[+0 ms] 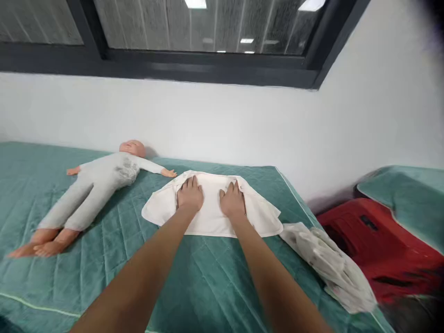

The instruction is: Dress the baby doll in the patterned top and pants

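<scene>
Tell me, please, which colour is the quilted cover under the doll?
The quilted cover is green, slightly bluish, as the head view shows.

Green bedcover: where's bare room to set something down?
The bedcover is bare between the doll and left forearm, and between left and right forearm below the white cloth. Crowded: that cloth, with left hand and right hand on it, and a crumpled cloth at its right end.

From my end, I have my left forearm (152,259) and right forearm (265,273) reaching forward and converging. My left hand (190,194) and right hand (232,200) lie palm down, apart from each other, thumbs on their inner sides, fingers pointing away from me.
</scene>
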`<state>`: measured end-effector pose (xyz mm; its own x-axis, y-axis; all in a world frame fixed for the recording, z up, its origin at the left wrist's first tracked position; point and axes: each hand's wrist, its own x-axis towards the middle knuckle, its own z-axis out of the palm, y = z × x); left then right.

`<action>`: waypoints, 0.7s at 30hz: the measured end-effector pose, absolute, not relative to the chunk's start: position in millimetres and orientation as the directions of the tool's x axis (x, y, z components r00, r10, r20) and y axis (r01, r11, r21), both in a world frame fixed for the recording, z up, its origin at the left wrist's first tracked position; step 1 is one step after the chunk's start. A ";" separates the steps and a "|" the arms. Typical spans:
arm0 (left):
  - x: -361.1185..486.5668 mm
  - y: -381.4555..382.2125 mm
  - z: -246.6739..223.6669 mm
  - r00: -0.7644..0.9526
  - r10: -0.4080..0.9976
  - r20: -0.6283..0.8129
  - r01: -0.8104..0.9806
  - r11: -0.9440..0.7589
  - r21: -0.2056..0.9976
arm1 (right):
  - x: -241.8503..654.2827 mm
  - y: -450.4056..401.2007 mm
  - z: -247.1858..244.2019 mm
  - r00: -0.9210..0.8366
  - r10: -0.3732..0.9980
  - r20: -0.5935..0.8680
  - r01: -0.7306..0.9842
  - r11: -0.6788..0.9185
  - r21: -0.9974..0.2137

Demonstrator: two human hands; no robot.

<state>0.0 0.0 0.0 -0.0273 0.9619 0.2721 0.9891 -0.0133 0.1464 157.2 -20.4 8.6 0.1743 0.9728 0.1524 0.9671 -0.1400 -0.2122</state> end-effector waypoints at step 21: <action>15.6 -32.1 0.7 0.328 0.931 0.160 0.921 -0.353 0.166 | 146.1 -36.8 8.1 -0.151 0.979 0.139 0.979 0.167 -0.113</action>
